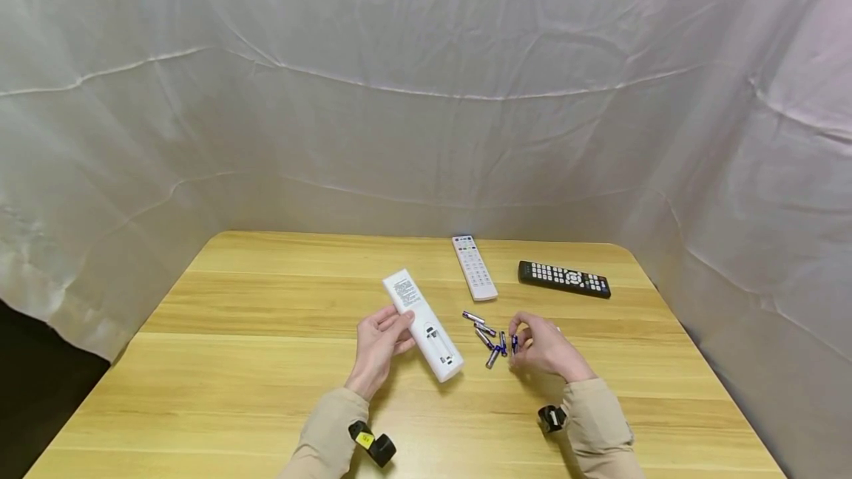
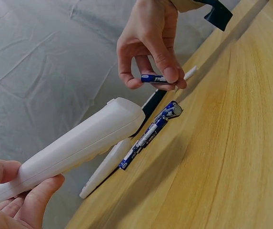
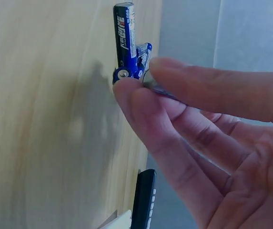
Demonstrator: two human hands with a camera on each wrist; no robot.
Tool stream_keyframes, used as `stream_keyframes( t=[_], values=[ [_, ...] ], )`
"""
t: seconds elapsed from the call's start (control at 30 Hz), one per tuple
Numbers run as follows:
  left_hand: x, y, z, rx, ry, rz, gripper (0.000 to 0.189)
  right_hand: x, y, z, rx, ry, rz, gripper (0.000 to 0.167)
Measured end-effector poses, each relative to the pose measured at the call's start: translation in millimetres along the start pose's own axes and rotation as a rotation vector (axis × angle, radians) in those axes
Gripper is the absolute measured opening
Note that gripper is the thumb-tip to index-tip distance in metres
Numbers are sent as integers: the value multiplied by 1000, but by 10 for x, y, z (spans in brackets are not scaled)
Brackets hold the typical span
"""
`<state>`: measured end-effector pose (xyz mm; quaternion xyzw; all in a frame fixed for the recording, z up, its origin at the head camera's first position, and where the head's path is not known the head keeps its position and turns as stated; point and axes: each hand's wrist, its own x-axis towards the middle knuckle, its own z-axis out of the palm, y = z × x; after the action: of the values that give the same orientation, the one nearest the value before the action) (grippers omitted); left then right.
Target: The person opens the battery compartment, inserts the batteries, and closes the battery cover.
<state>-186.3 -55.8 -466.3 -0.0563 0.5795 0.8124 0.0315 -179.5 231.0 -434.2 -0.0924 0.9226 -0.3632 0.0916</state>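
Note:
My left hand (image 1: 378, 346) grips a white remote control (image 1: 422, 322) by its side, thumb on top. Its back faces up, showing a printed label and an uncovered battery compartment (image 1: 439, 346) near the closer end. To the right, my right hand (image 1: 542, 346) pinches a blue-and-silver battery (image 2: 155, 78) between thumb and fingertips, just above the table in the left wrist view. Beside those fingertips lies a loose group of several similar batteries (image 1: 484, 338). Most of the pinched battery is hidden by fingers in the right wrist view.
Behind the batteries, a second white remote (image 1: 475, 268) lies with its buttons up. A black remote (image 1: 564, 279) rests at the back right, also buttons up. The wooden table (image 1: 266, 361) is bordered by hanging pale fabric (image 1: 426, 131) at the back and sides.

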Motion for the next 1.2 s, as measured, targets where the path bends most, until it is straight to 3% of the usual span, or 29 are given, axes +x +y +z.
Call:
stream_keyframes(
  t=[0.17,0.33,0.63,0.97,1.2],
  values=[
    [-4,2,2,1,-3,1,43,21,21,-15,10,-16,-67,38],
    [-5,2,5,4,-4,-1,44,33,35,-30,4,-36,-160,22],
    [-3,8,13,2,0,-7,44,47,14,-35,9,-27,-227,10],
    [-1,-1,19,2,1,-8,44,53,-43,-4,-18,27,-251,25],
    [5,-12,23,-1,-1,-6,43,62,-143,77,45,101,-353,25]
  ],
)
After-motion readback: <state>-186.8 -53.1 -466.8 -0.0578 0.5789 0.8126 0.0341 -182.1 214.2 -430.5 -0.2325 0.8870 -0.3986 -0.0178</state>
